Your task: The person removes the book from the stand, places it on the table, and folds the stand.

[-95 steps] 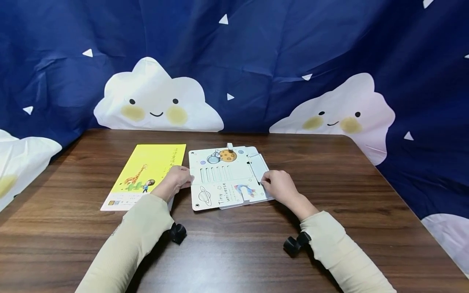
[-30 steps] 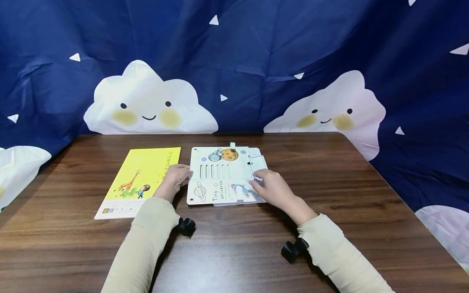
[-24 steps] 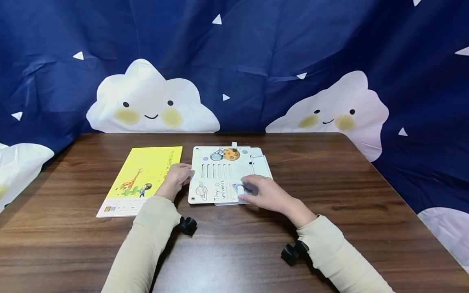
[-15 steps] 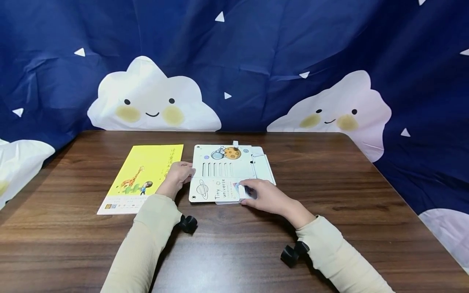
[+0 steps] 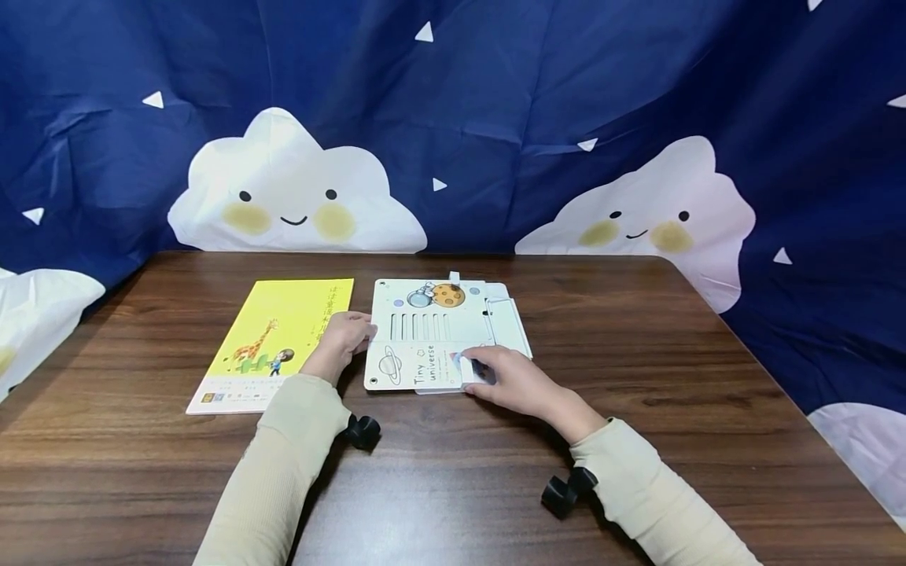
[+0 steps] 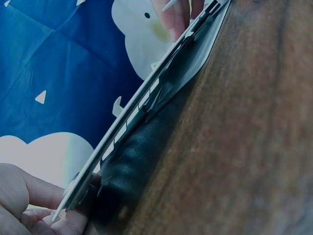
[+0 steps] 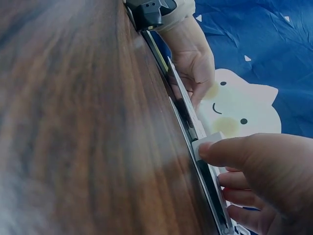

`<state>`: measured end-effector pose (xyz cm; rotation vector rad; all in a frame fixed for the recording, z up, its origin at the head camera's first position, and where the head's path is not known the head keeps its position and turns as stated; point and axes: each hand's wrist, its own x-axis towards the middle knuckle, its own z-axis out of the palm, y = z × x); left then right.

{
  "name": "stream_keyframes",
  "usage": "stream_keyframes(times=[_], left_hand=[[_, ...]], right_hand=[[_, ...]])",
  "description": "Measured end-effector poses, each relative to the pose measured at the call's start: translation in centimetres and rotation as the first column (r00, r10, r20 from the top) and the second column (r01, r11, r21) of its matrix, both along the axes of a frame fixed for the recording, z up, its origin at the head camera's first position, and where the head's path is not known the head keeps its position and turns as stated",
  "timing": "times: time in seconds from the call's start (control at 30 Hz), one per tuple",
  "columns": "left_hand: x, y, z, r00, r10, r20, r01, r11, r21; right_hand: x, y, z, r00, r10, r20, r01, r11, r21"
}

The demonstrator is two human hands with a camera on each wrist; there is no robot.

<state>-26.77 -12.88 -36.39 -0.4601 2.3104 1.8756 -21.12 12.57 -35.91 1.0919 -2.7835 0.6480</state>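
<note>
A white folding book stand (image 5: 403,358), printed with a planet, an astronaut and "Tiny universe", lies on the table. At its left edge my left hand (image 5: 347,336) grips the panel; the left wrist view shows fingers and thumb (image 6: 34,193) on both sides of the panel edge. My right hand (image 5: 513,381) is over the stand's lower right part and pinches a small white page clip (image 7: 203,146) at the front edge, thumb on its near face. A dark gap shows between the panel and the plate below it. The right hand covers part of the rainbow picture.
A yellow book (image 5: 283,314) with a giraffe cover lies left of the stand, partly behind the left hand. Another white clip (image 5: 454,277) sticks up at the stand's far edge. The brown wooden table (image 5: 439,487) ends at a blue cloud-print curtain (image 5: 481,118).
My right hand has moved from the stand's right side flap to the front edge and taken hold of the page clip there. The left hand has stayed on the left edge.
</note>
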Motion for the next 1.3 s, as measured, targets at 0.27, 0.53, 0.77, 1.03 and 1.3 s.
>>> stream_keyframes(times=[0.27, 0.53, 0.77, 1.03, 1.3], left_hand=[[0.4, -0.3, 0.0, 1.0, -0.001, -0.012, 0.002, 0.998, 0.056], [-0.9, -0.8, -1.6, 0.999, -0.004, -0.043, 0.006, 0.999, 0.049], [-0.3, -0.3, -1.1, 0.999, 0.003, -0.039, 0.0, 0.998, 0.062], [0.2, -0.1, -0.1, 0.999, 0.008, -0.031, -0.006, 0.997, 0.078], [-0.2, 0.0, -0.5, 0.999, 0.011, -0.043, -0.008, 0.996, 0.087]], right_hand=[[-0.4, -0.2, 0.7, 0.997, 0.046, 0.06, -0.043, 0.997, -0.057], [-4.4, -0.2, 3.3, 0.992, -0.051, 0.113, 0.055, 0.998, -0.036], [-8.8, -0.7, 5.1, 0.948, -0.209, 0.24, 0.195, 0.978, 0.079], [-11.8, -1.9, 4.1, 0.902, -0.28, 0.33, 0.275, 0.959, 0.065], [-13.1, -3.3, 2.8, 0.888, -0.296, 0.353, 0.285, 0.955, 0.082]])
